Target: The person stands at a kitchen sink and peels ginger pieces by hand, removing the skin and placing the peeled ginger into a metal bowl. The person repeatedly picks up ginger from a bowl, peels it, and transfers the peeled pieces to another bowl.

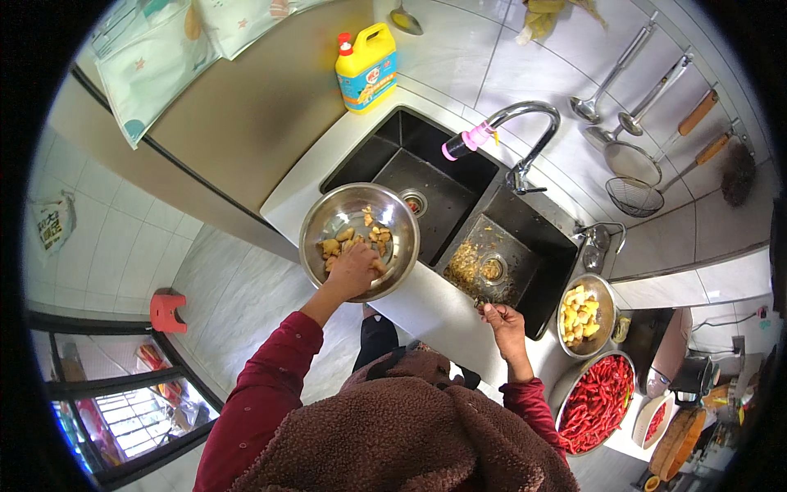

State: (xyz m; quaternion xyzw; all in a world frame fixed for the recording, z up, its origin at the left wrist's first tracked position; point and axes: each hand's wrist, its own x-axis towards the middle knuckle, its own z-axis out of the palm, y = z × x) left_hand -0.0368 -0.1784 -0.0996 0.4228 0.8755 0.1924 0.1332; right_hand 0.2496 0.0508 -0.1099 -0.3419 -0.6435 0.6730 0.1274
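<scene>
My left hand (355, 269) reaches into a stainless steel bowl (403, 212) of unpeeled ginger pieces (345, 235). Its fingers are among the ginger, and whether they grip a piece is hidden. The bowl rests at the sink's front left rim. My right hand (505, 325) pinches a small dark object (479, 302) over the front edge of the right sink basin (533, 270); what it is cannot be made out. Below it in that basin, ginger peelings (465, 264) lie around the drain. A second steel bowl (607, 292) holds pale yellow peeled ginger (578, 315).
A large pot of red chillies (595, 403) stands at right. The chrome faucet (544, 126) arches over the double sink, its pink nozzle above the left basin (393, 166). A yellow detergent jug (369, 71) is behind. Ladles and strainers (636, 197) hang on the tiled wall.
</scene>
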